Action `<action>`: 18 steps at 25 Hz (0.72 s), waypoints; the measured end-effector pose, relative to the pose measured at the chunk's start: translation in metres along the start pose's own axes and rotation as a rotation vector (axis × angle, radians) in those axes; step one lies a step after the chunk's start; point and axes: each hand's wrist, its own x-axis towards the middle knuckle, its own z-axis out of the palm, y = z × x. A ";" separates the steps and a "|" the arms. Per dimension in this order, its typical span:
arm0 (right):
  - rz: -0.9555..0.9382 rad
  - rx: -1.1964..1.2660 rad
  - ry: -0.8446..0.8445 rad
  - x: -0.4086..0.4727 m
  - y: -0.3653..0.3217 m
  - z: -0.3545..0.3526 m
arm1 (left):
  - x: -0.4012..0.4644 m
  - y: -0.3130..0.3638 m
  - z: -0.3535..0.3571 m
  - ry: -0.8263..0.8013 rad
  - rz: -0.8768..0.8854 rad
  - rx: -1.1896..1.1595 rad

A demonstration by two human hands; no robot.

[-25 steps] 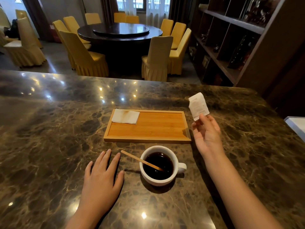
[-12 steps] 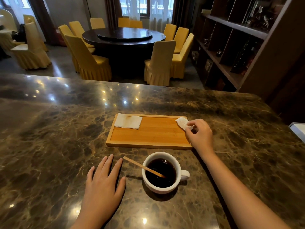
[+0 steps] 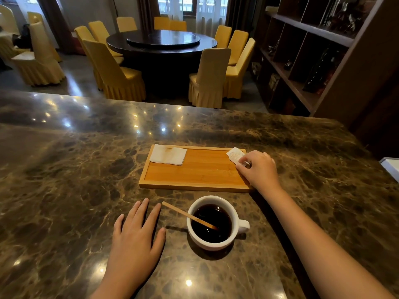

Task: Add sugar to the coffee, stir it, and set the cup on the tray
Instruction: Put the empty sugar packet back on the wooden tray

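Observation:
A white cup (image 3: 212, 242) of black coffee stands on the marble counter, just in front of the wooden tray (image 3: 200, 169). A wooden stir stick (image 3: 183, 213) leans in the cup, its free end pointing left. My right hand (image 3: 258, 169) rests at the tray's far right corner, fingers pinched on a white sugar packet (image 3: 235, 154) that lies on the tray. My left hand (image 3: 137, 238) lies flat on the counter to the left of the cup, fingers spread, holding nothing.
A folded white napkin (image 3: 168, 155) lies in the tray's far left corner. Beyond the counter (image 3: 64, 180) stand a round dark table and yellow covered chairs. Dark shelves rise at the right. A white object (image 3: 391, 168) pokes in at the right edge.
My right hand brought the sugar packet down from the air beside the tray onto the tray's far right corner. My left hand stayed flat by the cup.

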 end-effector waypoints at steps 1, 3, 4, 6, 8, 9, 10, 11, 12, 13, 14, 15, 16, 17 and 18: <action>-0.022 -0.037 0.006 0.000 -0.001 -0.002 | 0.000 0.000 0.000 -0.001 0.001 0.001; -0.130 -0.177 0.007 -0.001 -0.005 -0.006 | 0.000 -0.001 0.000 -0.003 0.000 -0.004; -0.182 -0.239 0.008 -0.002 -0.006 -0.007 | 0.000 -0.001 0.000 -0.003 0.000 -0.005; -0.210 -0.262 0.051 -0.003 -0.006 -0.009 | 0.000 -0.001 0.001 -0.003 0.003 -0.004; -0.132 -0.148 0.172 -0.003 -0.007 -0.013 | 0.000 0.000 0.001 -0.004 0.004 -0.003; -0.061 -0.052 0.226 -0.002 -0.008 -0.014 | 0.000 -0.001 0.001 -0.003 0.003 -0.004; 0.016 0.054 0.256 0.000 -0.009 -0.015 | 0.000 -0.001 0.001 -0.003 0.002 -0.005; 0.092 0.169 0.261 0.002 -0.009 -0.014 | 0.000 -0.001 0.001 -0.004 0.001 -0.007; 0.162 0.273 0.245 0.004 -0.010 -0.013 | 0.000 -0.001 0.001 -0.003 0.001 -0.009; 0.216 0.348 0.217 0.006 -0.009 -0.011 | 0.000 -0.001 0.001 -0.001 0.000 -0.011; 0.259 0.392 0.187 0.006 -0.007 -0.009 | 0.000 -0.001 0.000 0.001 -0.001 -0.012; 0.291 0.419 0.162 0.007 -0.005 -0.007 | 0.000 0.000 0.000 0.002 -0.002 -0.013; 0.316 0.431 0.145 0.006 -0.005 -0.006 | 0.000 0.000 0.000 0.002 -0.002 -0.016; 0.333 0.425 0.135 0.005 -0.004 -0.006 | 0.000 0.000 0.000 0.002 -0.002 -0.018; 0.342 0.390 0.132 0.004 -0.003 -0.005 | 0.000 0.000 0.000 0.003 -0.002 -0.020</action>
